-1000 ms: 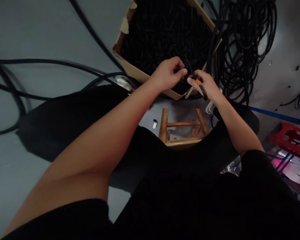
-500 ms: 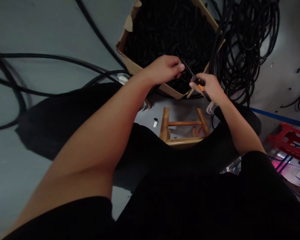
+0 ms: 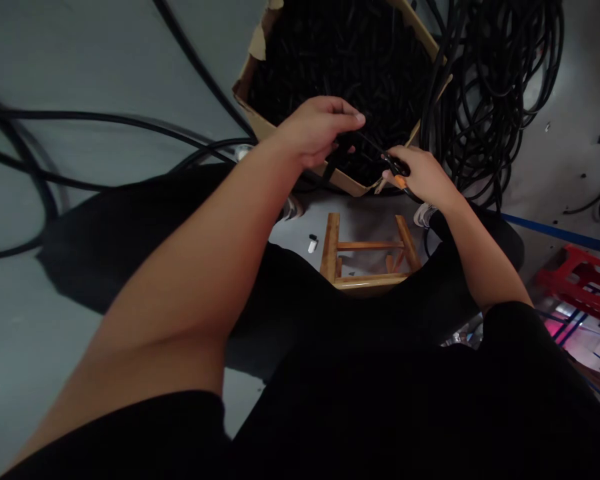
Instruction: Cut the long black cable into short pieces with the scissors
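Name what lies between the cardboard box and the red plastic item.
In the head view, a tangle of black cable lies beside the cardboard box, then a blue strip runs before the red plastic item.

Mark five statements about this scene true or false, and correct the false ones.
1. The right hand holds a tool with orange on it. True.
2. The box is closed. False: it is open, with many black pieces inside.
3. Coiled cables lie to the right of the box in the picture. True.
4. The red stool is left of the wooden stool in the picture. False: it is to the right.
5. The left hand is bare. True.
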Motion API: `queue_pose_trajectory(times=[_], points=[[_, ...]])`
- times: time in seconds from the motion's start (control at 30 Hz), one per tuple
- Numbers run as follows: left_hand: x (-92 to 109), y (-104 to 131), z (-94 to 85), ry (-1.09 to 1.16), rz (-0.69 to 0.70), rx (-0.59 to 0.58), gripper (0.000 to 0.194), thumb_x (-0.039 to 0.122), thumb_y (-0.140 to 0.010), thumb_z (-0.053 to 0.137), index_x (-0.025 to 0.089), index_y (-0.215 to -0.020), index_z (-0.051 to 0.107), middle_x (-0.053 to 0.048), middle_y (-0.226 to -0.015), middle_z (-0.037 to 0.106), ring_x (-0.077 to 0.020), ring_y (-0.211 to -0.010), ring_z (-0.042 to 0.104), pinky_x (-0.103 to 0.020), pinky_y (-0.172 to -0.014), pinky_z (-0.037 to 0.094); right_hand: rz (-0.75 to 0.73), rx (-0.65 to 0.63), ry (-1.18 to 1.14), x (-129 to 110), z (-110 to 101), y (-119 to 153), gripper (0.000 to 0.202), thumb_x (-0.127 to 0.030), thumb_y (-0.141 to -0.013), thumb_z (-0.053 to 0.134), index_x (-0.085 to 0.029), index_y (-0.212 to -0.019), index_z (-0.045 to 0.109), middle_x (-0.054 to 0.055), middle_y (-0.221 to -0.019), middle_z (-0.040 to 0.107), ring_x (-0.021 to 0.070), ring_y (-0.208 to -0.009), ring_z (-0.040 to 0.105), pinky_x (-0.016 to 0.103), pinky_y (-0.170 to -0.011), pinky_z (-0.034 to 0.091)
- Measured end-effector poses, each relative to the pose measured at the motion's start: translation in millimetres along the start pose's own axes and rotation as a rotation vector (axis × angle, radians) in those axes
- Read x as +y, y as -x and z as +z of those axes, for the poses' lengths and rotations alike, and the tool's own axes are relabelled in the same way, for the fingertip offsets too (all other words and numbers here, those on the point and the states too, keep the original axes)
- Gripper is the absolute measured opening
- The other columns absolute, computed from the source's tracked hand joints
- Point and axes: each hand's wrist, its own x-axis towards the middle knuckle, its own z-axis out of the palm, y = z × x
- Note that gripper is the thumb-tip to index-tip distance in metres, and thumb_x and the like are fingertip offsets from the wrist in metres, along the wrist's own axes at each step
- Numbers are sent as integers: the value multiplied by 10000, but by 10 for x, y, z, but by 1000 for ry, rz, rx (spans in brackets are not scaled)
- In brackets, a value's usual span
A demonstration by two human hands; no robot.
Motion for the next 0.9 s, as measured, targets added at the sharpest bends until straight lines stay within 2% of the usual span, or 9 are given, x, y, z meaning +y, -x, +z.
queue_pose_trajectory(times=[0.13, 0.37, 0.53, 0.7, 0.9], points=[[17, 31, 91, -42, -13, -44, 179, 89, -1016, 688, 193, -894, 610, -10, -832, 608, -157, -857, 590, -427, -1001, 613, 30, -17, 106, -131, -61, 24, 455, -521, -1101, 621, -228, -1434, 721, 137, -1303, 778, 344, -1177, 743, 430, -1001, 548], [-36, 8, 132, -62, 4, -67, 160, 129, -1051, 696, 192, -944, 594, -38, -938, 645, -192, -1003, 633, -483, -1097, 607, 62, -19, 42, -184, -82, 55, 386, -463, -1070, 633, -227, -1343, 769, 82, -1086, 820, 297, -1033, 739, 365, -872, 510], [-25, 17, 152, -50, 9, -63, 186, 104, -1043, 677, 192, -907, 586, -42, -972, 647, -209, -1067, 647, -507, -1128, 595, 96, -16, 5, -229, -87, 52, 361, -435, -1043, 643, -202, -1287, 773, 77, -1036, 803, 276, -970, 725, 358, -841, 488], [-58, -18, 126, -41, 46, -55, 175, 186, -977, 756, 232, -893, 609, -38, -969, 686, -232, -1105, 655, -478, -1069, 640, 129, -15, -11, -258, -101, 46, 368, -438, -1017, 667, -217, -1297, 760, 70, -1045, 803, 277, -954, 715, 364, -835, 490], [-76, -25, 131, 23, 100, -76, 173, 137, -947, 731, 230, -848, 624, -35, -968, 646, -208, -1013, 644, -439, -1001, 649, 138, -1, -34, -265, -103, 45, 390, -448, -1008, 662, -226, -1314, 756, 68, -1043, 803, 293, -968, 719, 388, -865, 517]])
